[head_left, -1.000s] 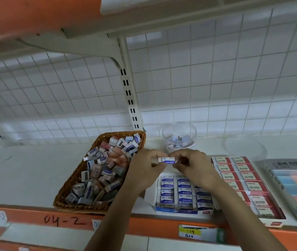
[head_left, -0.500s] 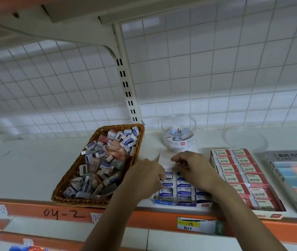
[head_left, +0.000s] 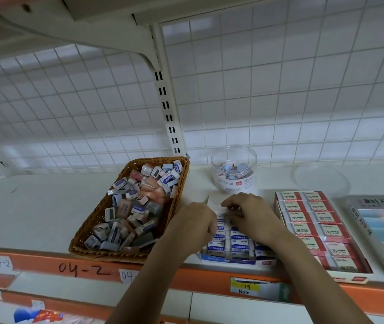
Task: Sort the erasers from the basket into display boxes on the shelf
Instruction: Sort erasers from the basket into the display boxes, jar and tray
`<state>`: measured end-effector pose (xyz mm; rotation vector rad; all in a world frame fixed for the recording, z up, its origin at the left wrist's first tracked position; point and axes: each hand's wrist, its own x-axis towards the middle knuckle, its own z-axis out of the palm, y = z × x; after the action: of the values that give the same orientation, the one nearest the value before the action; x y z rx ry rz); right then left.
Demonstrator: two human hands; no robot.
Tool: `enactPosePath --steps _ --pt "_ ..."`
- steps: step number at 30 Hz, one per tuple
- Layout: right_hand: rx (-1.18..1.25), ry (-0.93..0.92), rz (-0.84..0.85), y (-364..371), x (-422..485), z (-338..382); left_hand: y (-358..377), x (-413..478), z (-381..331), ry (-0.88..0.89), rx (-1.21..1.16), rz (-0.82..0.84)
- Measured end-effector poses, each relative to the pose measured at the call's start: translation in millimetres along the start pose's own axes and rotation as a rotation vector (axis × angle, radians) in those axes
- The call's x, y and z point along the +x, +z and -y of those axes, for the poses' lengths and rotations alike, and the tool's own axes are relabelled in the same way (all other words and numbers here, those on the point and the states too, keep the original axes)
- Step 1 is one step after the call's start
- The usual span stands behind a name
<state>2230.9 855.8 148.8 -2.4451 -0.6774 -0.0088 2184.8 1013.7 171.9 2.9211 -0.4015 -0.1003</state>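
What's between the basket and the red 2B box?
The blue ERASER box, left hand and right hand over it; the clear jar stands farther back. Head view.

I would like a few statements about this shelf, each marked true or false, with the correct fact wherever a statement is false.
1. The wicker basket stands to the left of the blue-and-white eraser box. True.
2. The clear round jar is empty. False: it holds small erasers.
3. The left hand and the right hand are both over the blue-and-white eraser box. True.
4. The red 2B eraser box lies to the left of the wicker basket. False: it lies to the right of the blue-and-white eraser box.
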Motion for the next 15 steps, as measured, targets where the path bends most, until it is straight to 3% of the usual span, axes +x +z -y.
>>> enactPosePath --steps 4,7,11,15 --pt "0.015 -0.052 -0.04 4 4 13 -2 -2 7 0.051 -0.057 -0.07" --pt "0.055 -0.115 -0.076 9 9 27 -8 -7 14 0.031 -0.071 -0.242" --pt "0.077 -0.223 -0.131 14 18 53 -16 -19 35 -0.135 0.007 -0.363" --pt "0.1 -0.309 -0.09 28 28 86 -15 -36 61 -0.316 0.138 -0.35"
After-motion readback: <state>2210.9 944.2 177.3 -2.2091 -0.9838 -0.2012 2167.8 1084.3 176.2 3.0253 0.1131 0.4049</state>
